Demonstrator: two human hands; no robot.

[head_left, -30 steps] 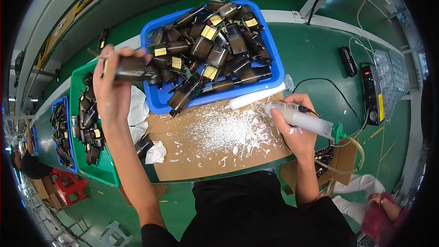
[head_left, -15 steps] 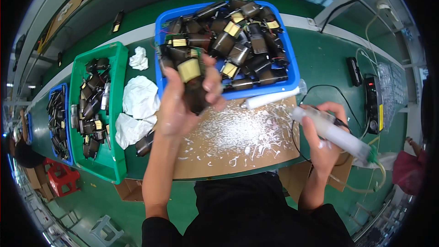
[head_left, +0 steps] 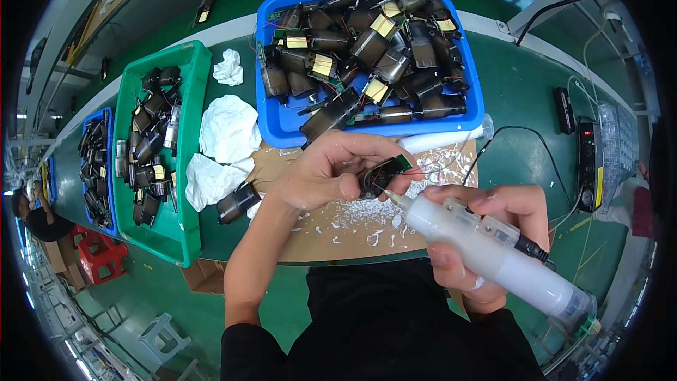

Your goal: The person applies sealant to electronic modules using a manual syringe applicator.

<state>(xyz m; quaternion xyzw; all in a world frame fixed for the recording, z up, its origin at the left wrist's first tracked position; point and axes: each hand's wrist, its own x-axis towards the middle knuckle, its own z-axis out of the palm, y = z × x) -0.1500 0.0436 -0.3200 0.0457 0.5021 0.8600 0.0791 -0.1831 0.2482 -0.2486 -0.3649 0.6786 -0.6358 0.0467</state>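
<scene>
My left hand holds a small black motor part with a green circuit board and thin red wires, raised above a brown cardboard sheet. My right hand grips a white glue syringe, and its nozzle tip touches the part. Behind my hands stands a blue bin piled with several similar black parts bearing yellow labels. White glue blobs dot the cardboard.
A green tray of black parts sits at the left, with another blue tray beyond it. Crumpled white wipes and one loose black part lie between tray and cardboard. A black controller box with cables stands at the right.
My left hand brought the black part down from over the blue bin to just above the cardboard. My right hand raised the syringe and set its tip against the part.
</scene>
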